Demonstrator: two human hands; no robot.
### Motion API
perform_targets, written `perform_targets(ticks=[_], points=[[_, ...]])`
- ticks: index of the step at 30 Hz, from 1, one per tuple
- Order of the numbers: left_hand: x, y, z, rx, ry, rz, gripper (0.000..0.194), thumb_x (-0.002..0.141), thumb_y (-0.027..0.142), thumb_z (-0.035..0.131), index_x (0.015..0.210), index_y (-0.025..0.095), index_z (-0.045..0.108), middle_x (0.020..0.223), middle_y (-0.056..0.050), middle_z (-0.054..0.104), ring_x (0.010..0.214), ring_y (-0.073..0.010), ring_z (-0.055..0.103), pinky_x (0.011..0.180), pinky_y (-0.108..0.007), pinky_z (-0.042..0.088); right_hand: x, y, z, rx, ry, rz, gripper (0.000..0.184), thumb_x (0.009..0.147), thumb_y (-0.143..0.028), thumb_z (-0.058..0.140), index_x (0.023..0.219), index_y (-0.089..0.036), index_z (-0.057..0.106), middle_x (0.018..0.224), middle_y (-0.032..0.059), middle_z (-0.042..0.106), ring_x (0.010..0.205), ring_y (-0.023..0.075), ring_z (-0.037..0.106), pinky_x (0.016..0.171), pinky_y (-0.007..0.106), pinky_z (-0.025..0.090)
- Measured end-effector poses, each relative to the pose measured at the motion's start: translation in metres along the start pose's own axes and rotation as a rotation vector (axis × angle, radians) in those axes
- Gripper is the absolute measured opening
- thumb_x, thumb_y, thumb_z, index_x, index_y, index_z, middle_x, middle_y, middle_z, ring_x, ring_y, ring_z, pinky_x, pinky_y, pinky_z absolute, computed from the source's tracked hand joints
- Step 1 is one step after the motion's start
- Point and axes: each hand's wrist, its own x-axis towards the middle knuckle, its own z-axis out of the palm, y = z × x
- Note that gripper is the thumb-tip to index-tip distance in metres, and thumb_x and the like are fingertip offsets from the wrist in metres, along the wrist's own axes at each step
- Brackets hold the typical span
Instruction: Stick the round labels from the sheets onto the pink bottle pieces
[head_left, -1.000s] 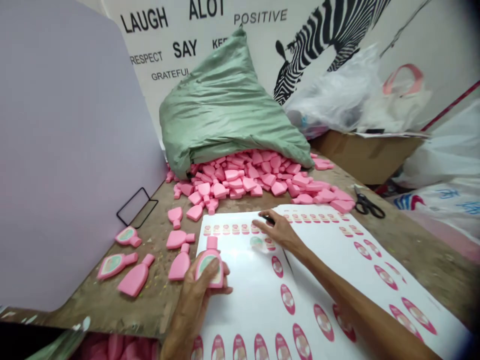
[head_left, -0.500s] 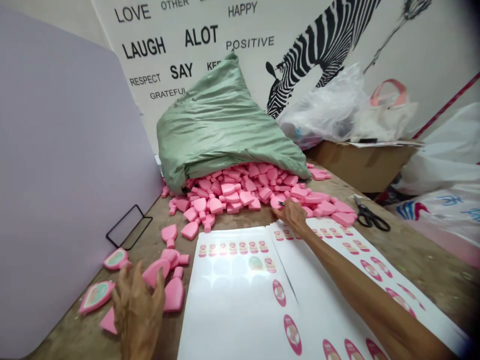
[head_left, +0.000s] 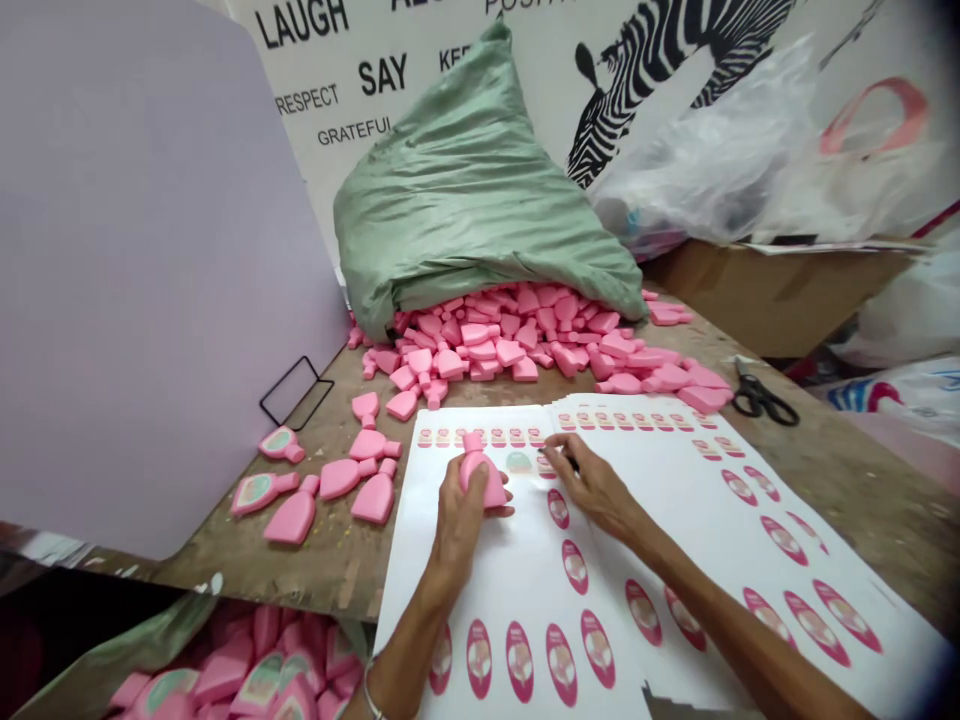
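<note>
My left hand (head_left: 463, 500) is closed around a pink toy-like bottle (head_left: 480, 470), held neck up above the white sticker sheet (head_left: 465, 580). Its visible face is plain pink. Just to its right, my right hand (head_left: 589, 480) pinches a thin dark tool (head_left: 574, 464); its kind is not clear. The tool's tip is at a small sticker (head_left: 546, 465) near the sheet's upper right part. Rows of small stickers and pink oval stickers are on this sheet and on a second sticker sheet (head_left: 675, 520) beside it.
Pink bottles (head_left: 510, 352) spill from a green sack (head_left: 480, 210) at the back. Several more lie at left, two with labels (head_left: 259, 490). Black scissors (head_left: 761, 400) lie at right, a wire stand (head_left: 296, 393) at left. Below the table edge, a bag holds labelled bottles (head_left: 255, 680).
My left hand has taken up a pink bottle and moved right over the sheet. My right hand has come back from the pile to the stickers. The view has tilted down.
</note>
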Motion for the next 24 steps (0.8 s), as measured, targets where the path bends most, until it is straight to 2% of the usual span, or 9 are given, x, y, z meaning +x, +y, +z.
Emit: perform_targets(ticks=[2, 6, 12, 18, 24], points=[[0.010, -0.001, -0.001, 0.006, -0.012, -0.029, 0.039, 0.080, 0.049, 0.057, 0.098, 0.015, 0.051, 0.082, -0.007, 0.062, 0.063, -0.0170, 0.064, 0.053, -0.030, 0.054, 0.018, 0.017, -0.002, -0.192, 0.087, -0.047, 0.025, 0.091, -0.041, 0.038, 0.097, -0.022, 0.053, 0.074, 0.0015, 0.064, 0.065, 0.0168, 0.056, 0.064, 0.030, 0.040], [0.028, -0.009, 0.010, 0.060, -0.075, -0.062, 0.039, 0.075, 0.049, 0.063, 0.091, 0.015, 0.054, 0.073, -0.003, 0.057, 0.053, -0.0168, 0.065, 0.044, -0.026, 0.052, 0.034, 0.034, 0.008, -0.407, 0.112, -0.186, 0.014, 0.087, -0.030, 0.045, 0.085, -0.022, 0.055, 0.076, 0.0028, 0.067, 0.077, 0.0203, 0.057, 0.073, 0.033, 0.034], [0.036, -0.025, 0.015, 0.053, -0.100, -0.094, 0.039, 0.076, 0.049, 0.062, 0.093, 0.014, 0.053, 0.079, -0.005, 0.058, 0.058, -0.0186, 0.068, 0.048, -0.025, 0.053, 0.033, 0.038, 0.015, -0.440, 0.100, -0.225, 0.013, 0.086, -0.027, 0.047, 0.080, -0.021, 0.057, 0.080, 0.0056, 0.067, 0.081, 0.0217, 0.055, 0.074, 0.033, 0.031], [0.038, -0.027, 0.013, 0.080, -0.093, -0.105, 0.037, 0.080, 0.046, 0.059, 0.095, 0.014, 0.051, 0.084, -0.006, 0.057, 0.057, -0.0177, 0.067, 0.047, -0.023, 0.052, 0.030, 0.038, 0.016, -0.421, 0.080, -0.235, 0.012, 0.083, -0.027, 0.048, 0.075, -0.022, 0.055, 0.072, 0.0007, 0.065, 0.073, 0.0180, 0.054, 0.072, 0.030, 0.032], [0.038, -0.030, 0.011, 0.082, -0.119, -0.080, 0.039, 0.081, 0.049, 0.057, 0.098, 0.015, 0.051, 0.086, -0.006, 0.058, 0.060, -0.0172, 0.068, 0.052, -0.025, 0.055, 0.030, 0.036, 0.018, -0.438, 0.149, -0.210, 0.012, 0.084, -0.026, 0.047, 0.079, -0.020, 0.056, 0.077, 0.0051, 0.066, 0.078, 0.0208, 0.054, 0.073, 0.033, 0.029]])
